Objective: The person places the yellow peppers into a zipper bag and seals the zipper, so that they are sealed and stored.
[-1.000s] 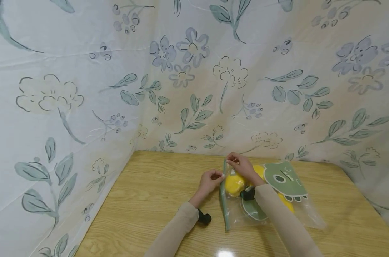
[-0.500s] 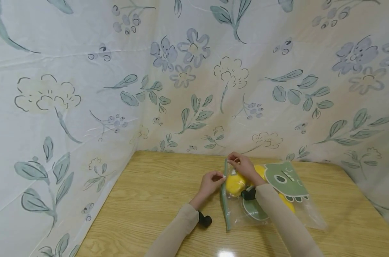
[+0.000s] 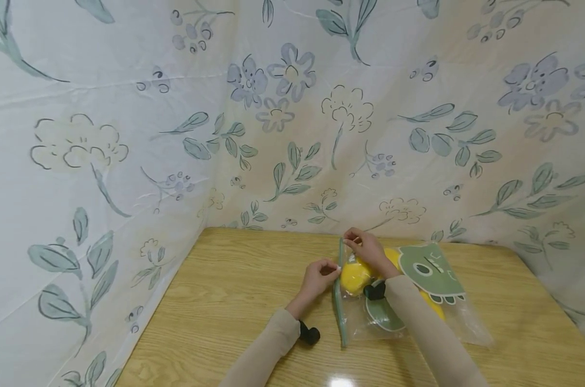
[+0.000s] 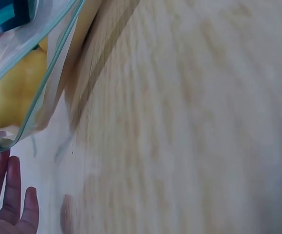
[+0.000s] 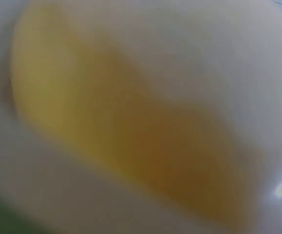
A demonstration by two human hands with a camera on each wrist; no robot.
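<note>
A clear zip bag [image 3: 355,328] with a green strip along its mouth lies on the table in the head view. My left hand [image 3: 316,279] pinches the mouth edge, with a small white bit at its fingertips. Farther along, my right hand [image 3: 367,248] pinches the far corner of the same edge. Inside are several yellow rounded things [image 3: 355,277]; in the left wrist view one yellow thing [image 4: 19,87] is lobed like a bell pepper. There the two green mouth rims stand apart. The right wrist view shows a blurred yellow thing [image 5: 131,131].
The wooden table [image 3: 224,301] reaches back to a floral cloth [image 3: 292,118] behind and at the left. A dark wrist camera [image 3: 309,333] sits by the left sleeve, another dark camera [image 3: 374,290] by the right sleeve, over the bag. The bag bears a green cartoon print [image 3: 432,271].
My left fingertips have crept slightly along the green strip towards the near side. The right hand and the bag have hardly moved.
</note>
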